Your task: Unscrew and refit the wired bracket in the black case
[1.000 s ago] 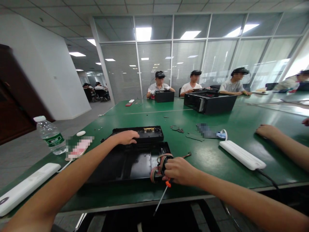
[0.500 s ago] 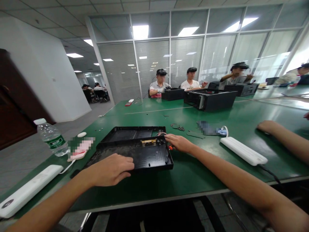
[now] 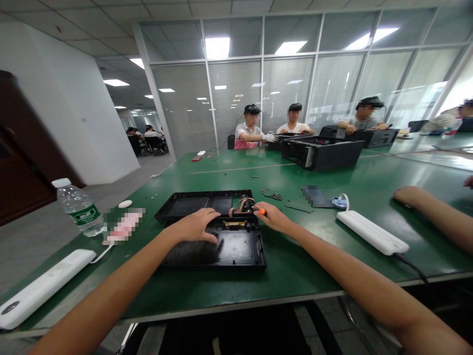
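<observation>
A shallow black plastic case (image 3: 240, 251) lies opened out in front of me, its two halves joined along the middle. A brass-coloured strip (image 3: 234, 224) sits by that join. Just behind it, a bundle of thin wires (image 3: 236, 209) runs around small dark parts (image 3: 248, 203). My left hand (image 3: 195, 226) rests over the left part of the join, fingers and thumb apart, holding nothing. At the right end of the join, my right hand (image 3: 273, 217) is closed around an orange-handled tool (image 3: 262, 212); its working end is hard to make out.
Left of the case are a water bottle (image 3: 83, 209), a blurred pink phone (image 3: 125, 227) and a white power strip (image 3: 48, 288). Another power strip (image 3: 371, 231) and dark scraps (image 3: 271, 194) are to the right. Several people sit around the green table with black computer cases (image 3: 325, 155).
The near half of the case has tilted down flatter, exposing more of the wires. My left hand has moved from its near side up to the join and opened.
</observation>
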Motion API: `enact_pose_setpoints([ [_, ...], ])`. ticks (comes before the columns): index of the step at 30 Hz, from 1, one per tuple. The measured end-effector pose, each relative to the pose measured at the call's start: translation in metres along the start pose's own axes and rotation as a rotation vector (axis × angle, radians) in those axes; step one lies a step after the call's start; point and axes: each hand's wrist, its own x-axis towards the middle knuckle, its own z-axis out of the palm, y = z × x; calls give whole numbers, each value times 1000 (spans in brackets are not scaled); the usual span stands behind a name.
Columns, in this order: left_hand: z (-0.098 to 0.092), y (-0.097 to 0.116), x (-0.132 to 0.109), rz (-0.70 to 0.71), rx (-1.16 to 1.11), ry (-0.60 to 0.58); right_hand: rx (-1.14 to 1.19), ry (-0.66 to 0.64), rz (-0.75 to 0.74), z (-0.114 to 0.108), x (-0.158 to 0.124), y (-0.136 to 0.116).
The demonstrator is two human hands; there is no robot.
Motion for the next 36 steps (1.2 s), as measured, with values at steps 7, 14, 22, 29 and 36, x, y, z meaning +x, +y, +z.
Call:
enact_pose_setpoints([
  [7,36,-24,33,-74,215,5,-121,-83,10,4,-7,9],
  [14,30,-3,32,-77,259,81,-178,-90,0,12,-5,10],
  [22,30,49,82,492,405,240,-205,1,-21,-1,-3,9],
  [29,46,51,92,612,467,275,-234,0,-64,-6,-2,3],
  [36,45,56,89,594,471,319,-222,71,-77,-13,-1,3],
])
